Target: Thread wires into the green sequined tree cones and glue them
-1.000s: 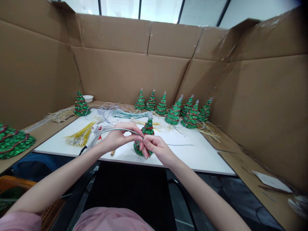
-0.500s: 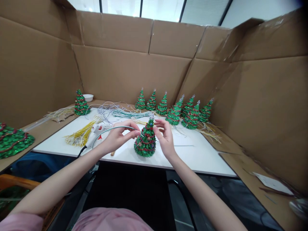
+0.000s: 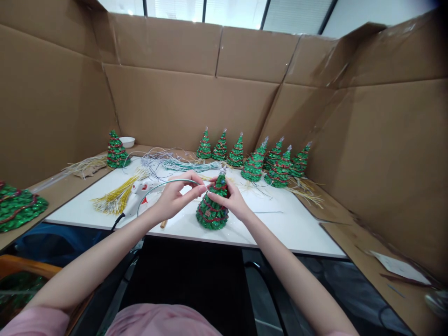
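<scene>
A small green Christmas tree [image 3: 212, 215] with red garlands and a clear star stands upright near the front edge of the white board [image 3: 276, 233]. My left hand [image 3: 180, 195] pinches a thin green wire [image 3: 154, 187] left of the tree; the wire arcs back over that hand. Around the tree's upper right side curls my right hand [image 3: 234, 199], its thumb reaching across the front to the wire's end beside my left fingertips. My right fingers behind the tree are partly hidden.
A white glue gun [image 3: 135, 198] and a yellow wire bundle [image 3: 115, 193] lie at left. Green wires [image 3: 189, 164] spread behind. Several finished-looking trees [image 3: 252, 163] line the back; another tree [image 3: 117, 151] stands back left. Cardboard walls [image 3: 196, 98] enclose the board.
My right hand has closed in from beside the tree onto it, its thumb now across the front near the wire. My left hand has shifted slightly right, still pinching the wire.
</scene>
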Available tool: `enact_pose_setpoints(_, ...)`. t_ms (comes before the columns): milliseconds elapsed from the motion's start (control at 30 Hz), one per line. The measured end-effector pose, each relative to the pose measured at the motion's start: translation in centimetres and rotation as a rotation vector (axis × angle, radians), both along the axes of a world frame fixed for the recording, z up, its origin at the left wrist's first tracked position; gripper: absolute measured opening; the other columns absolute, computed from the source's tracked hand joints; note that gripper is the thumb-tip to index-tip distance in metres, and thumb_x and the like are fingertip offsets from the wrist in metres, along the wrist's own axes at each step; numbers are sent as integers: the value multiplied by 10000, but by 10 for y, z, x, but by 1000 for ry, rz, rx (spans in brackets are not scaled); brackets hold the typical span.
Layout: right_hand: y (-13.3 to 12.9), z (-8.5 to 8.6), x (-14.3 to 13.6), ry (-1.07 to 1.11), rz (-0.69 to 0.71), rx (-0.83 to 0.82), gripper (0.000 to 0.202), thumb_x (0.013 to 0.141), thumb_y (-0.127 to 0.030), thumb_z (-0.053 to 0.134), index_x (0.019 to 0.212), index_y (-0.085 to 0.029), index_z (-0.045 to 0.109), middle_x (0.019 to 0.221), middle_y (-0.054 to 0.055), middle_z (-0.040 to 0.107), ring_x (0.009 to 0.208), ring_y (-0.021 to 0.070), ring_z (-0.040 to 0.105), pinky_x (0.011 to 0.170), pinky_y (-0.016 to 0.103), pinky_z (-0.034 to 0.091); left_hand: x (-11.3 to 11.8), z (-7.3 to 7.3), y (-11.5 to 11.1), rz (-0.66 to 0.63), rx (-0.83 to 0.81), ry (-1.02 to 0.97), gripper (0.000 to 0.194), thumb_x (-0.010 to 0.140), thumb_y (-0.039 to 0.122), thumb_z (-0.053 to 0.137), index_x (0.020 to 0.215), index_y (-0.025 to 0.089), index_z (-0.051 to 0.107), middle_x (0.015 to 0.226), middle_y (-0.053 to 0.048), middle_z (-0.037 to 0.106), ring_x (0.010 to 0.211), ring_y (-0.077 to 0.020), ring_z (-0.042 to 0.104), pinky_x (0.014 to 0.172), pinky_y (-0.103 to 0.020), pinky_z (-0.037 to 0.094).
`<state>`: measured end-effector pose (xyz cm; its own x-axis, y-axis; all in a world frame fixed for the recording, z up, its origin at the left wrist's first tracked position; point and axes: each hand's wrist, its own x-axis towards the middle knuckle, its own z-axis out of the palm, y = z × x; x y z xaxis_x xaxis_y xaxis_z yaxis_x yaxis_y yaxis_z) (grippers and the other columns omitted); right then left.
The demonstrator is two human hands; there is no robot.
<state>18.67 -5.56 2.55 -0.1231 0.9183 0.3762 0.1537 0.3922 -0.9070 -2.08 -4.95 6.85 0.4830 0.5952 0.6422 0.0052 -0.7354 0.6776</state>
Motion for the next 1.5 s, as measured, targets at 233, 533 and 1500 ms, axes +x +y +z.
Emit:
enact_pose_setpoints(233, 1, 7, 19, -125, 157, -5, 497, 728, -427, 780, 1129, -214, 578, 1153, 84, 666, 1044, 243, 647, 930, 424, 512, 8, -2, 4, 42, 14, 29, 224, 915, 360, 577, 839, 157, 632, 842, -42, 638, 775, -137, 597, 710, -248, 475)
enact_pose_setpoints(533, 0, 10, 19, -100, 115, 28, 417, 709, -427, 802, 1020, -200, 640, 1024, 54, 688, 930, 212, 665, 889, 372, 524, 18, -8, 13, 145, 177, 106, 224, 945, 367, 539, 878, 169, 622, 815, -23, 637, 748, -135, 625, 574, -205, 447)
enact_pose_setpoints(1500, 14, -7, 18, 175, 369, -21, 453, 688, -354, 813, 1102, -246, 666, 951, 20, 688, 846, 196, 649, 825, 351, 533, 24, -21, 22, 214, 466, 66, 80, 928, 224, 597, 881, 164, 623, 794, 0, 699, 689, -103, 643, 637, -195, 482)
